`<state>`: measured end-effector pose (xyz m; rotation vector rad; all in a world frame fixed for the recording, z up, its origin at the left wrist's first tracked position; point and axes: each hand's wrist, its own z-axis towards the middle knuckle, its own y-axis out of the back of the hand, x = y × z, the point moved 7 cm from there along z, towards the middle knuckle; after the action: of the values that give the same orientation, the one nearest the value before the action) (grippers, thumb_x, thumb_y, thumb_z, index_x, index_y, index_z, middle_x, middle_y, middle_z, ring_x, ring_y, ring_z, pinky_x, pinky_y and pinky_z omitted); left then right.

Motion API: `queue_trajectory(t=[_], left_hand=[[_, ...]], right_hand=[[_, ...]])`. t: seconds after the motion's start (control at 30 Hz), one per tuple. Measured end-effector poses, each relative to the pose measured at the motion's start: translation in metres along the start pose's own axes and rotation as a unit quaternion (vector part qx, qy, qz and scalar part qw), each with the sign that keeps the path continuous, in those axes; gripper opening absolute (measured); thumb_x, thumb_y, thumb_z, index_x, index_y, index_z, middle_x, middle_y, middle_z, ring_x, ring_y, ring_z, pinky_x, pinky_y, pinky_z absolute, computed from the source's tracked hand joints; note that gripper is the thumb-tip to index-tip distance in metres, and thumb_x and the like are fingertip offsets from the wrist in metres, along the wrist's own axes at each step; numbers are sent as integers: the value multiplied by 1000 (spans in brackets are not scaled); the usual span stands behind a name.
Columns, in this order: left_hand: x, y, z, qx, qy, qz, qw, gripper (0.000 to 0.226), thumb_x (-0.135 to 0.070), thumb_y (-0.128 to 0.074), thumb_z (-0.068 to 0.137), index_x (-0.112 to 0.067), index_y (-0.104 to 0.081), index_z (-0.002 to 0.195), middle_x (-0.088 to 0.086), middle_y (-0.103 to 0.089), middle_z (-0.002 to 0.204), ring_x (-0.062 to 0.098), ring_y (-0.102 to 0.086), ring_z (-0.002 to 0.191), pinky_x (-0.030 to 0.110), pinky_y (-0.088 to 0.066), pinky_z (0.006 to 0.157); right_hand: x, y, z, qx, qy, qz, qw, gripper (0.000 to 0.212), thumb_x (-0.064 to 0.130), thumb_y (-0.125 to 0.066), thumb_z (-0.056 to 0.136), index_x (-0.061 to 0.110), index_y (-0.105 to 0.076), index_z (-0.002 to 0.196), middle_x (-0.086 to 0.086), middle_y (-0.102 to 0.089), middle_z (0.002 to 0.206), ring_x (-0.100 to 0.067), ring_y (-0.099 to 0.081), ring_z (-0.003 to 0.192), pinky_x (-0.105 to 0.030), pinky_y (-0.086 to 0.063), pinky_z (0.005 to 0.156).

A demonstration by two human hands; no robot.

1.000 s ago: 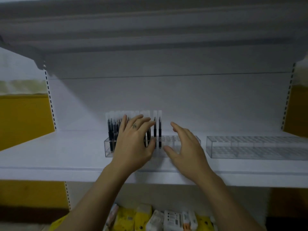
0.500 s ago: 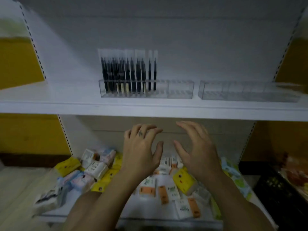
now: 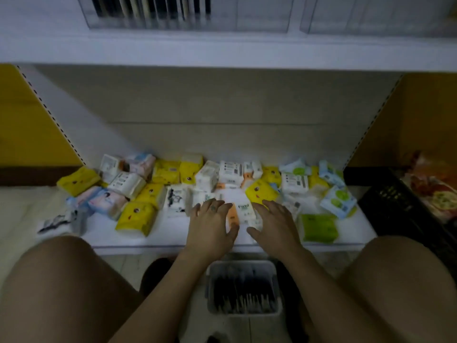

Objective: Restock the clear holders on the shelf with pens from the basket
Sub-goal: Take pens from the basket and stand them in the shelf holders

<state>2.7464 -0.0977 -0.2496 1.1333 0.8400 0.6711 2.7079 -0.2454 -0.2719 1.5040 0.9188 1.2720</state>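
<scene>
— Head view: left hand (image 3: 210,227) and right hand (image 3: 275,225) empty, fingers (image 3: 197,209) spread?
— Yes. Basket (image 3: 242,264) of pens (image 3: 242,293) sits between the knees, handy for reaching; clear holders (image 3: 262,21) wait on the shelf (image 3: 222,53) above.

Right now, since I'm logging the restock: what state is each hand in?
Left hand: open, holding nothing.
Right hand: open, holding nothing.

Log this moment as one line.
left hand open, empty | right hand open, empty | basket of pens untouched | clear holder partly filled
</scene>
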Motion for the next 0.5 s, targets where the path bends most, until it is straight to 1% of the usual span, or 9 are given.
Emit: queue_trajectory(t=[0.07,0.17,0.27,0.33,0.4,0.43,0.5], left_hand=[[5,-30,-7,42,18,-20,999,56,-53,-49,90,-27,-43,140,-6,-45,143,18,-34,136,41,-23,112],[15,-74,-23,103,51,-37,993,56,-50,-51,89,-28,-43,140,-5,-46,143,19,-35,135,43,-26,112],[28,-115,-42,173,95,-72,978,50,-45,-55,88,-27,-49,134,-2,-51,138,22,-42,130,43,-35,107],[34,-140,-55,224,121,-122,959,41,-40,-55,89,-22,-55,126,3,-57,130,26,-50,122,41,-43,100],[34,-166,-69,285,120,-145,940,33,-35,-53,92,-17,-60,118,5,-60,123,26,-56,114,35,-48,93],[36,-177,-76,306,139,-157,929,31,-33,-54,92,-17,-60,119,6,-61,121,25,-58,110,32,-49,89],[40,-196,-89,338,178,-201,902,33,-27,-57,92,-20,-54,125,7,-63,115,22,-61,102,30,-51,85]], right_hand=[[-6,-26,-1,39,-10,0,999,70,52,-55,91,26,-28,151,-3,-25,157,-24,-22,143,-39,-18,117],[-15,-64,-8,102,-18,6,995,68,48,-57,90,23,-33,149,-6,-32,153,-27,-32,138,-39,-26,114],[-27,-98,-19,172,-41,21,984,65,46,-60,88,19,-39,144,-8,-41,146,-29,-41,130,-40,-37,106],[-33,-114,-25,211,-53,37,975,54,43,-63,87,17,-49,133,-8,-51,134,-28,-51,118,-42,-46,96],[-42,-126,-31,243,-65,63,966,40,36,-65,86,16,-56,119,-6,-60,119,-24,-59,102,-39,-53,85],[-47,-132,-34,260,-74,71,960,37,33,-65,86,14,-57,116,-5,-62,115,-23,-60,97,-37,-53,82],[-60,-143,-40,289,-89,81,950,39,29,-62,89,11,-56,122,-4,-61,110,-23,-59,96,-33,-51,79]])
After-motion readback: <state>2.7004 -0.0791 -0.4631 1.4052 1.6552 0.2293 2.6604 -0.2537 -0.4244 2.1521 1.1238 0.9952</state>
